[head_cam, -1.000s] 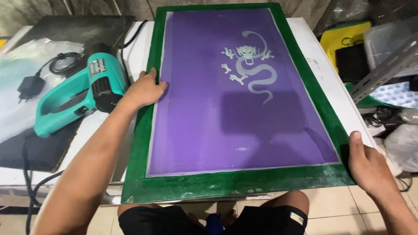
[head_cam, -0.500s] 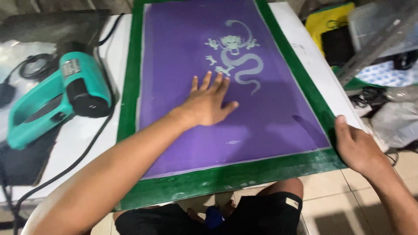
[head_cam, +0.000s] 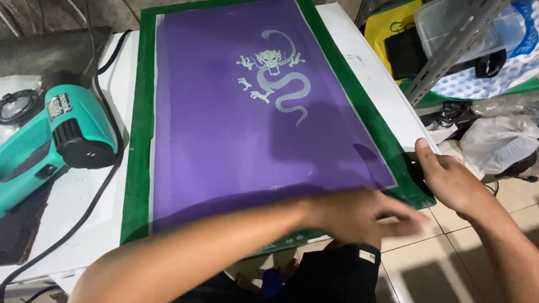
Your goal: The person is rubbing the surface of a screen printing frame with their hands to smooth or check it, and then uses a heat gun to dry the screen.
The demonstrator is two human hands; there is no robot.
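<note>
Purple mesh w/ pale dragon design (head_cam: 278, 76), stretched in a green-edged screen frame (head_cam: 137, 140); frame lies flat on a white table (head_cam: 370, 73), long side running away from the camera, near edge overhanging toward the person's lap. Right hand (head_cam: 452, 182) at the frame's near right corner: thumb up along the green edge, other fingers curled under/behind the corner; grip appears closed on frame, though fingertips are hidden. Left hand (head_cam: 359, 216) reaches across the near edge toward that same corner, fingers extended and roughly together; motion-blurred, so contact w/ frame cannot be confirmed, and it holds nothing visible. Teal heat gun (head_cam: 53, 134) lies on its side left of the frame, apart from it, black cord (head_cam: 84, 207) trailing over the table. Right of table: angled metal bar (head_cam: 449, 47), clear plastic bag (head_cam: 497, 140) on tiled floor.
</note>
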